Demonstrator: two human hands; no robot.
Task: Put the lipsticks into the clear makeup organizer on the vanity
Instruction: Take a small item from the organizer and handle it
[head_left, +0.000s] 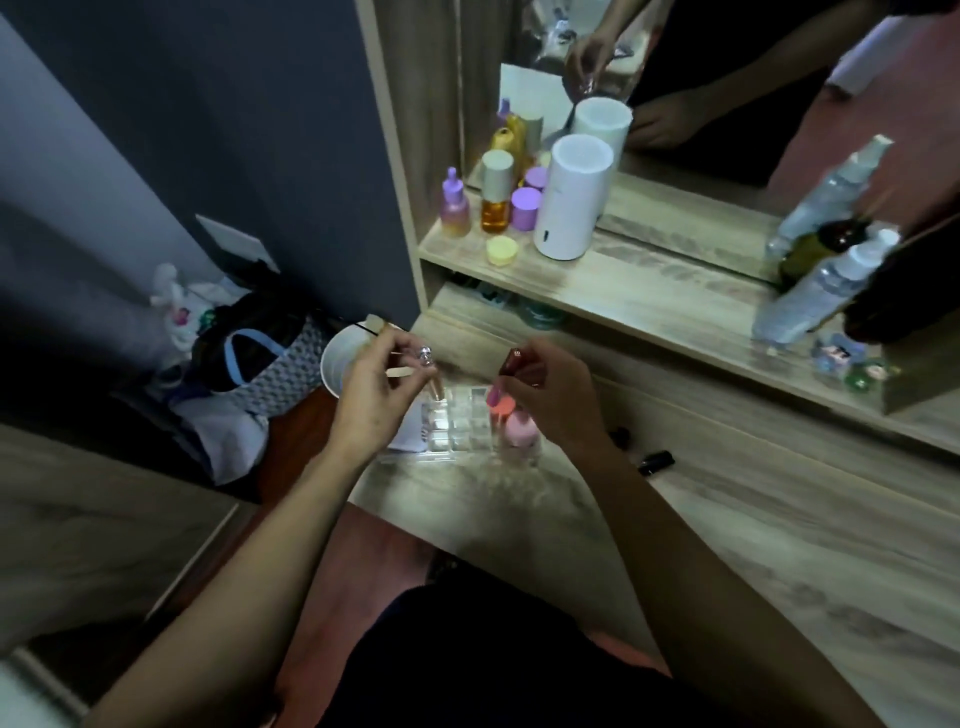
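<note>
Lipsticks — silver-capped rose-gold (432, 375), dark red (511, 362) — above clear gridded organizer (457, 421).

The right hand (545, 400) hides most of its dark red lipstick (511, 362); the clear organizer's (457, 428) cell contents blur together.

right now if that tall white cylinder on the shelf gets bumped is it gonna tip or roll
The white cylinder stands upright and is taller than it is wide, so a knock near the top could probably tip it. Its round, smooth side suggests it would then roll along the shelf. It may also strike the small bottles right beside it.
</note>
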